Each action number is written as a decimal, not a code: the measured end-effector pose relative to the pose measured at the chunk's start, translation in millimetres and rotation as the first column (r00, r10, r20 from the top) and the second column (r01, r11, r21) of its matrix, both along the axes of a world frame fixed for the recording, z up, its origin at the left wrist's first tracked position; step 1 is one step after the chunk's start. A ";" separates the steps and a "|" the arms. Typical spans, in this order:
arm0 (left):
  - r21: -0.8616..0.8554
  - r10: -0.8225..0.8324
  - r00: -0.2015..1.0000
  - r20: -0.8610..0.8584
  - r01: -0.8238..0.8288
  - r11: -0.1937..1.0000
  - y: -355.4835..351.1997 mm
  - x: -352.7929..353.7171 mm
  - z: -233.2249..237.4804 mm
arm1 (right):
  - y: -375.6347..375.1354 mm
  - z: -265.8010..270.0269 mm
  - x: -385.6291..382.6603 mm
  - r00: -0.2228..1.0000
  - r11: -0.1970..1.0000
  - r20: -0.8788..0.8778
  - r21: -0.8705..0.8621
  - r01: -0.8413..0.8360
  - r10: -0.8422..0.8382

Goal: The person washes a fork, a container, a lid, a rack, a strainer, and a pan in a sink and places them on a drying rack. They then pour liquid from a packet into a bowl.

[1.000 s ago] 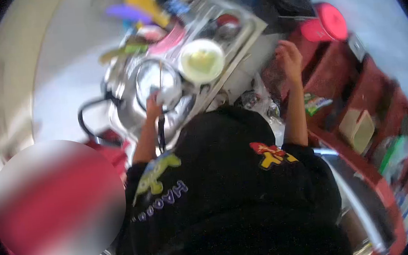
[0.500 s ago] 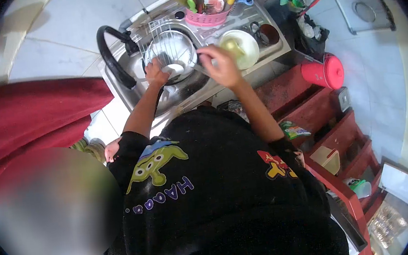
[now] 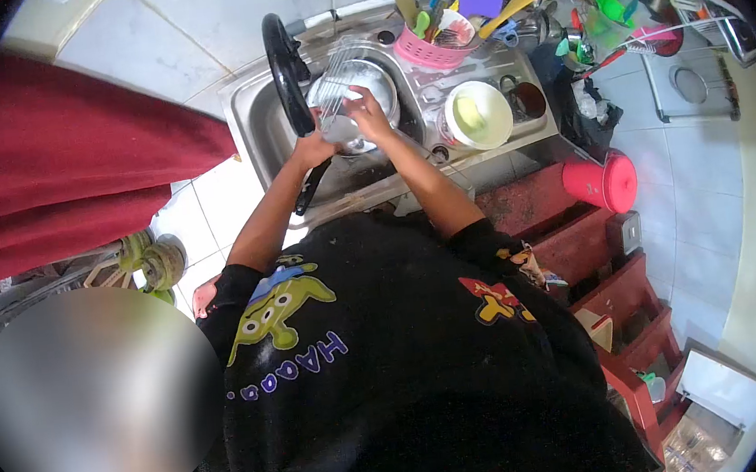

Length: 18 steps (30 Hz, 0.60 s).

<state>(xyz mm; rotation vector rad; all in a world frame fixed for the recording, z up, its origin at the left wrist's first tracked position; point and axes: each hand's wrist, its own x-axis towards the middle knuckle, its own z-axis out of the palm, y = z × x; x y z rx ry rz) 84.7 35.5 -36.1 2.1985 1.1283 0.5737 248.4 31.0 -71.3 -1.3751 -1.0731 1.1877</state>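
Observation:
My left hand (image 3: 309, 150) is over the sink (image 3: 250, 121), its fingers closed at the lower end of a tilted wire rack (image 3: 342, 74). To its right, my right hand (image 3: 370, 117) has its fingers apart, fingertips close to the wires. A small pale round dish (image 3: 340, 129) shows between the hands, partly covered by fingers. Beneath them in the basin lies a round metal pan (image 3: 382, 85). The black faucet (image 3: 277, 55) arches over the left side of the basin. A black handle (image 3: 308, 193) sticks out toward me under my left wrist.
A white tub (image 3: 496, 115) with something yellow-green inside stands right of the basin, beside a dark mug (image 3: 526, 101). Behind it is a pink basket (image 3: 429, 52) of utensils. A red curtain (image 3: 97, 154) hangs at left; a red bucket (image 3: 605, 183) sits on red steps at right.
My right hand has come left and down from beside the tub to the rack. The rack's bars now tilt more to the right, and the whole view has shifted.

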 end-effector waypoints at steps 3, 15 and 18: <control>-0.260 0.101 0.977 0.186 -0.050 0.964 -6.5 1.9 9.7 | 1.9 12.0 -17.3 0.988 0.999 -0.151 0.013 0.041 -0.038; -0.910 0.700 0.593 0.399 0.159 0.384 -20.5 -41.5 58.5 | -20.5 90.6 -89.8 0.592 0.918 0.743 -0.075 -0.389 0.312; -0.872 0.606 0.674 0.424 0.122 0.475 -14.1 -70.5 58.9 | -19.1 79.0 -102.8 0.575 0.923 0.794 0.047 -0.382 0.197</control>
